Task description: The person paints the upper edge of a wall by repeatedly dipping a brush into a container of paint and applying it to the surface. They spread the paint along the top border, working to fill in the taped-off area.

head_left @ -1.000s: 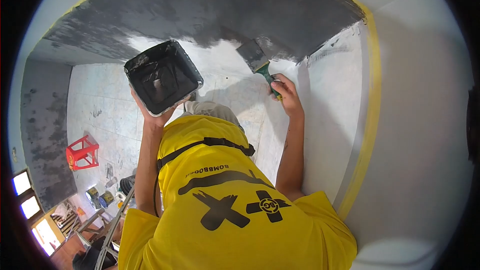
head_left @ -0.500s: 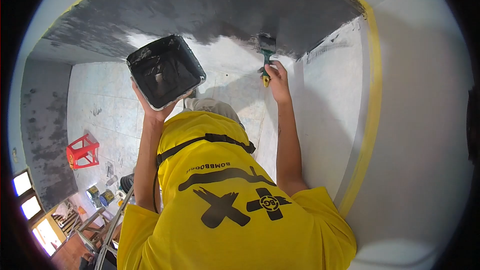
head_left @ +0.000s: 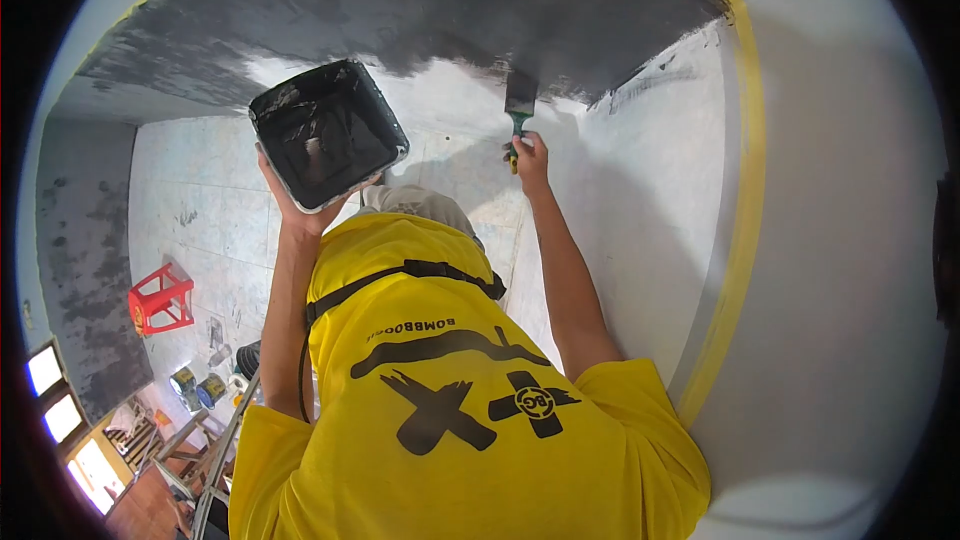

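Observation:
In the head view my left hand (head_left: 292, 208) grips a square black paint tub (head_left: 372, 152) from below and from its left side. Dark paint coats the inside of the tub, and pale smears mark its rim. My right hand (head_left: 532, 160) is closed round the green and yellow handle of a paintbrush (head_left: 521, 98). The brush's dark bristles meet the lower edge of the dark grey painted wall area (head_left: 450, 0), where it borders bare whitish wall.
Yellow masking tape (head_left: 752, 140) edges the wall on the right. A red plastic stool (head_left: 162, 300) stands at the left, with paint cans (head_left: 211, 390) below it. A ladder (head_left: 215, 480) is at the lower left, close to my left arm.
My right hand and the paintbrush have shifted slightly left, and the brush handle is more upright. The tub has moved slightly up and left with my left hand.

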Tool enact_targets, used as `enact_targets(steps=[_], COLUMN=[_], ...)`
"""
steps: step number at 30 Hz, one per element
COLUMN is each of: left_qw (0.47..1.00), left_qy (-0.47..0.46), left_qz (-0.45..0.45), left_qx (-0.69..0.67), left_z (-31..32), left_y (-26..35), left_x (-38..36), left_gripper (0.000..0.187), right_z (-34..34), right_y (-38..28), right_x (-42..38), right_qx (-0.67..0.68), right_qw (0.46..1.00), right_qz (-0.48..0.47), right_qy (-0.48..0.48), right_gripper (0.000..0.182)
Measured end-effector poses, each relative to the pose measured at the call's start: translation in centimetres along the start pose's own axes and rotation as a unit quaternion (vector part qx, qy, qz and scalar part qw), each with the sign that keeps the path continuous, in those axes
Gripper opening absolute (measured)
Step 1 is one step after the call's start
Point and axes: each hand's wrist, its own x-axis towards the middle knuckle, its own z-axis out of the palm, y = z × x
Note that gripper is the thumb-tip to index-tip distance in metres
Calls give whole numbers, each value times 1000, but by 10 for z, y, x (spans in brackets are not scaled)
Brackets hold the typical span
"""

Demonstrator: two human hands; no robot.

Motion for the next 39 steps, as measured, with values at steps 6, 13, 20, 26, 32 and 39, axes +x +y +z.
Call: enact_targets(steps=[6,13,20,26,32,39], left_qw=[999,1000,1000,999,999,992], left_qy=[-19,-8,9,-4,-32,34], left_qz=[-16,9,1,18,-22,56], left_qx=[-37,-20,-12,37,-28,111], left_z=[6,4,-6,11,13,0], left_y=[3,2,2,-2,1,-3], left_x=[0,-4,-4,-7,-2,1], left_gripper=[68,68,63,66,59,69], right_z=[5,31,-14,-64,-33,3], right_y=[-23,-112,-9,-4,-76,-174], right_x=[-9,-45,-21,13,-15,-83], right_qx=[41,106,117,41,125,114], right_qw=[997,986,986,968,979,987], right_qz=[43,-126,5,150,-4,-109], right_qy=[58,18,117,197,161,35], right_gripper=[15,18,17,14,11,18])
